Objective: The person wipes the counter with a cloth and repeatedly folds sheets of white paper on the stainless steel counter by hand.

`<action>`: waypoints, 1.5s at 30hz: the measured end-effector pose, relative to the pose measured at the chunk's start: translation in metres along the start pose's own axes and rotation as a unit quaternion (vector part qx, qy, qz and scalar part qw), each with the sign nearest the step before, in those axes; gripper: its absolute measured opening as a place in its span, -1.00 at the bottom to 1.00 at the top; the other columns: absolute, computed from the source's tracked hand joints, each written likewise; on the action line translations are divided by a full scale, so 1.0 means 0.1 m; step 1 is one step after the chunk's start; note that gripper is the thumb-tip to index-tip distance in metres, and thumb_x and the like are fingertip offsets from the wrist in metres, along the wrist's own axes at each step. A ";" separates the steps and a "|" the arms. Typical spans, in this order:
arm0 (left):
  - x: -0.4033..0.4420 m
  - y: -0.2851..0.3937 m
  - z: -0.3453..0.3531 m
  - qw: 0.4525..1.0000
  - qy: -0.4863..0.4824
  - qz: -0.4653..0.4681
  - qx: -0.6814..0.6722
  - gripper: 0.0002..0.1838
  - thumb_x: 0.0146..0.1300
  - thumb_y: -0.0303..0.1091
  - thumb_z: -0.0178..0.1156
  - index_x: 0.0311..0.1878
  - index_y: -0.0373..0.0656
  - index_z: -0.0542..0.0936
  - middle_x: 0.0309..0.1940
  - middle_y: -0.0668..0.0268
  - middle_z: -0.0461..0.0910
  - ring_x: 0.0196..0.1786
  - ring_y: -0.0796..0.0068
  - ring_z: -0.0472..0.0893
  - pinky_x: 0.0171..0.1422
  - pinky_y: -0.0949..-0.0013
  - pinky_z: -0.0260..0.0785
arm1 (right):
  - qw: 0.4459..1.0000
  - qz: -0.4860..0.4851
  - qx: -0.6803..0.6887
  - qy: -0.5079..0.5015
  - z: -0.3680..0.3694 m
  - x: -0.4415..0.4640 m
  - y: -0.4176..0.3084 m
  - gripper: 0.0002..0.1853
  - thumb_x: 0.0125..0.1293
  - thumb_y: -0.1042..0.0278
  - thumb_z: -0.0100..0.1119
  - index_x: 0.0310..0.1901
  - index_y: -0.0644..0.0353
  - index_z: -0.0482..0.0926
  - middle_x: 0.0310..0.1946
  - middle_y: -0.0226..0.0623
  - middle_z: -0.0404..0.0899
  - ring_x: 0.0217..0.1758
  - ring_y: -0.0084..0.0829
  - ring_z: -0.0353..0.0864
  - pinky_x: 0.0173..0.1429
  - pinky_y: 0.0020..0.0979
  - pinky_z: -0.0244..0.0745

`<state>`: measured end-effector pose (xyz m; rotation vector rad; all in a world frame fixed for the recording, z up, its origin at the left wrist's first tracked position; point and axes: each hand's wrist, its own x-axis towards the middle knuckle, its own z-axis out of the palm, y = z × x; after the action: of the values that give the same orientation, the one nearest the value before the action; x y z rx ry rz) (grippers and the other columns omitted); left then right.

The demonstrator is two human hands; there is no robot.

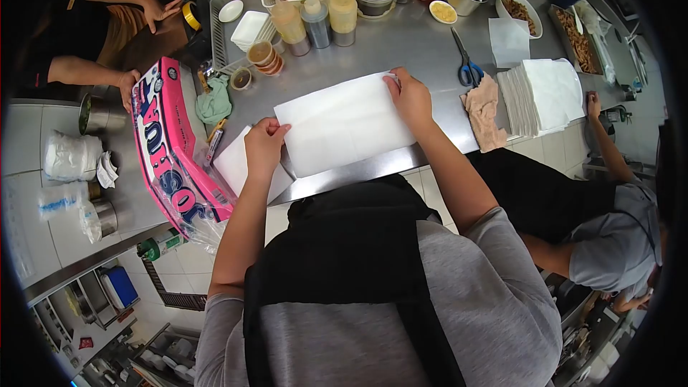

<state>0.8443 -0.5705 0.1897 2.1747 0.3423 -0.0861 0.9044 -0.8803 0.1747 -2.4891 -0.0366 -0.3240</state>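
Observation:
A white paper sheet (344,125) is held flat over the steel counter (387,43). My left hand (265,145) pinches its left edge. At its upper right, my right hand (411,99) grips the corner between thumb and fingers. Another white sheet (240,165) lies below my left hand, beside a pink and white package (175,143) with an opened plastic end. To the right of my right hand are a tan cloth (485,112), blue-handled scissors (467,64) and a stack of folded white sheets (541,97).
Squeeze bottles (315,20), sauce cups (265,57) and a green cloth (213,100) stand or lie behind. A co-worker's hand (129,89) touches the package at left. Another person (609,222) stands at right. Food containers (517,14) line the back right.

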 end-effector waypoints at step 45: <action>-0.64 -0.01 -0.04 0.903 -0.003 0.357 0.241 -0.27 0.17 -0.17 0.32 0.41 -0.08 0.32 0.42 0.04 0.23 0.46 -0.07 0.20 0.53 -0.07 0.00 | 0.997 0.070 0.038 0.020 -0.43 0.33 0.28 -0.46 0.15 0.36 0.38 0.10 0.17 0.31 -0.16 0.09 0.60 -0.06 0.12 0.60 0.03 -0.06 0.46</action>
<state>0.7825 -0.5802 0.2032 2.6508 -0.5529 0.2609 0.9298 -0.9298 0.2001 -2.3945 0.1384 -0.3072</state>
